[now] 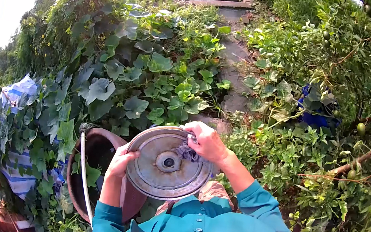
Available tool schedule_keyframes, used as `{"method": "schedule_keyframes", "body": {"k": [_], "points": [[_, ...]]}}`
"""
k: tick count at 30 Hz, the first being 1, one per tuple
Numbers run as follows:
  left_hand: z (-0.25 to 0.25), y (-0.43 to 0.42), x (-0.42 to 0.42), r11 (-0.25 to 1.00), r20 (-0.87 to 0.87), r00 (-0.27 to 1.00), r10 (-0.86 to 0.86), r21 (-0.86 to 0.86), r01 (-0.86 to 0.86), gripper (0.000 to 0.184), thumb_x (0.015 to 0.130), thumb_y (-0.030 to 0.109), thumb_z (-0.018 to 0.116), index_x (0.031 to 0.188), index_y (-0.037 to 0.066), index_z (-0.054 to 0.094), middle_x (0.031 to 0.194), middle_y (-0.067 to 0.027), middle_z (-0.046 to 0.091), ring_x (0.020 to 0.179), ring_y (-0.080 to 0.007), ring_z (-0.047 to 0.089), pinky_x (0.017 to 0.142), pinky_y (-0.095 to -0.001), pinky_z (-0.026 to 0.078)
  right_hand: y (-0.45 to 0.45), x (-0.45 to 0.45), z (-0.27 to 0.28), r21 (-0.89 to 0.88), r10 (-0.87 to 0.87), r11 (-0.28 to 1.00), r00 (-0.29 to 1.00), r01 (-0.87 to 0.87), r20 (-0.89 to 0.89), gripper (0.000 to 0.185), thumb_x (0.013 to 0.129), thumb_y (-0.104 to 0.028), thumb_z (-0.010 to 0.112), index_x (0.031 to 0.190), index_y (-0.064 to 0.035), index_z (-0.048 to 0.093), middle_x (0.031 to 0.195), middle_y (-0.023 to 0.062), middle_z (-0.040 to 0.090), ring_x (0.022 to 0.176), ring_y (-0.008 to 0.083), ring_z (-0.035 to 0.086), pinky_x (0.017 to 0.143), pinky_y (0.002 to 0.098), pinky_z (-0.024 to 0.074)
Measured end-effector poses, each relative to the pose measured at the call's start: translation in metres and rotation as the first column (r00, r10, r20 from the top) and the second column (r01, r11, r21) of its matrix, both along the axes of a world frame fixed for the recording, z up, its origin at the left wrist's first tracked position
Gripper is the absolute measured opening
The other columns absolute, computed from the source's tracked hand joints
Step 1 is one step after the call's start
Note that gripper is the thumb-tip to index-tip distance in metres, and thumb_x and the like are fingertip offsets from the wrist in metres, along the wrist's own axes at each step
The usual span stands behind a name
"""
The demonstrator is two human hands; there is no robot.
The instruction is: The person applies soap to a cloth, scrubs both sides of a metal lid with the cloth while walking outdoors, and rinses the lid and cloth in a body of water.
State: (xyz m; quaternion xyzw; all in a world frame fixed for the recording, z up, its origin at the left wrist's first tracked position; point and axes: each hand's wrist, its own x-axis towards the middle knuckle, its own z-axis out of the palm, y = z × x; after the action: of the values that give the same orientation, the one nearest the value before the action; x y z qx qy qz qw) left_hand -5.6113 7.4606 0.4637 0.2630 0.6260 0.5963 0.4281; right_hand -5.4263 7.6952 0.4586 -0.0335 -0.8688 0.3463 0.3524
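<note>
A round metal lid, stained and brownish with a dark knob hole at its centre, is held tilted in front of my body. My left hand grips its left edge, with the thumb on the face. At the upper right rim, my right hand is closed on a crumpled greyish-purple cloth, which touches the lid's surface. The fingertips of my left hand are hidden behind the lid.
A large brown pot stands at the left, with a pale hose across it. Broad-leaved vines, a striped sheet and a narrow path lie around. A branch with green fruit reaches in from the right.
</note>
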Motion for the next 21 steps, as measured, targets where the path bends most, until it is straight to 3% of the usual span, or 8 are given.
{"method": "schedule_keyframes", "body": {"k": [5, 10, 12, 14, 17, 19, 21], "points": [[0.021, 0.092, -0.049, 0.962, 0.035, 0.981, 0.193, 0.187, -0.196, 0.033, 0.077, 0.000, 0.057, 0.109, -0.003, 0.060, 0.097, -0.0063, 0.064, 0.085, -0.0117, 0.058, 0.081, -0.0256, 0.045, 0.102, -0.073, 0.022, -0.027, 0.060, 0.998, 0.997, -0.061, -0.046, 0.033, 0.072, -0.002, 0.060, 0.104, -0.0050, 0.053, 0.096, 0.0136, 0.059, 0.089, 0.0303, 0.059, 0.077, 0.0367, 0.0495], [-0.001, 0.189, -0.092, 0.949, 0.008, 0.964, 0.266, 0.171, -0.263, 0.028, 0.076, 0.002, 0.060, 0.104, -0.003, 0.062, 0.094, -0.0053, 0.065, 0.084, -0.0111, 0.058, 0.081, -0.0252, 0.044, 0.196, -0.123, -0.015, -0.151, 0.020, 0.988, 1.000, -0.023, -0.023, 0.031, 0.070, -0.003, 0.062, 0.100, -0.0038, 0.056, 0.097, 0.0139, 0.061, 0.089, 0.0287, 0.061, 0.080, 0.0345, 0.0498], [-0.006, 0.229, -0.107, 0.935, -0.001, 0.953, 0.302, 0.195, -0.296, 0.027, 0.077, 0.002, 0.060, 0.103, -0.003, 0.063, 0.094, -0.0049, 0.065, 0.085, -0.0112, 0.058, 0.082, -0.0254, 0.044, 0.232, -0.144, -0.029, -0.207, -0.034, 0.978, 0.999, 0.027, -0.031, 0.025, 0.073, -0.003, 0.062, 0.097, -0.0014, 0.055, 0.090, 0.0129, 0.060, 0.081, 0.0243, 0.061, 0.072, 0.0315, 0.0494], [-0.032, 0.259, -0.141, 0.932, -0.027, 0.953, 0.301, 0.219, -0.288, 0.028, 0.076, 0.001, 0.061, 0.103, -0.003, 0.063, 0.095, -0.0057, 0.065, 0.087, -0.0117, 0.058, 0.083, -0.0258, 0.044, 0.267, -0.170, -0.042, -0.199, -0.111, 0.974, 0.994, 0.103, -0.026, 0.027, 0.073, -0.006, 0.062, 0.099, -0.0031, 0.054, 0.090, 0.0149, 0.059, 0.082, 0.0303, 0.060, 0.073, 0.0354, 0.0492], [-0.045, 0.325, -0.191, 0.877, 0.100, 0.919, 0.382, 0.275, -0.395, 0.030, 0.074, -0.003, 0.061, 0.104, -0.002, 0.063, 0.097, -0.0070, 0.066, 0.086, -0.0128, 0.060, 0.085, -0.0272, 0.045, 0.332, -0.214, -0.053, -0.269, -0.189, 0.945, 0.982, 0.185, 0.014, 0.030, 0.073, -0.007, 0.063, 0.100, -0.0038, 0.050, 0.088, 0.0153, 0.060, 0.082, 0.0310, 0.061, 0.072, 0.0355, 0.0492], [-0.045, 0.361, -0.220, 0.867, 0.088, 0.902, 0.422, 0.253, -0.430, 0.029, 0.075, -0.003, 0.061, 0.104, -0.002, 0.063, 0.095, -0.0071, 0.066, 0.085, -0.0131, 0.060, 0.084, -0.0280, 0.046, 0.364, -0.242, -0.064, -0.334, -0.258, 0.907, 0.965, 0.257, 0.042, 0.030, 0.074, -0.007, 0.063, 0.100, -0.0039, 0.050, 0.088, 0.0156, 0.060, 0.082, 0.0297, 0.062, 0.072, 0.0346, 0.0496], [-0.037, 0.401, -0.244, 0.847, 0.134, 0.891, 0.434, 0.274, -0.455, 0.028, 0.075, -0.002, 0.062, 0.103, -0.002, 0.063, 0.095, -0.0072, 0.066, 0.085, -0.0129, 0.060, 0.083, -0.0273, 0.046, 0.395, -0.264, -0.072, -0.458, -0.344, 0.826, 0.938, 0.328, 0.051, 0.028, 0.077, -0.008, 0.062, 0.101, -0.0044, 0.049, 0.081, 0.0122, 0.060, 0.074, 0.0205, 0.062, 0.068, 0.0311, 0.0493]]}}
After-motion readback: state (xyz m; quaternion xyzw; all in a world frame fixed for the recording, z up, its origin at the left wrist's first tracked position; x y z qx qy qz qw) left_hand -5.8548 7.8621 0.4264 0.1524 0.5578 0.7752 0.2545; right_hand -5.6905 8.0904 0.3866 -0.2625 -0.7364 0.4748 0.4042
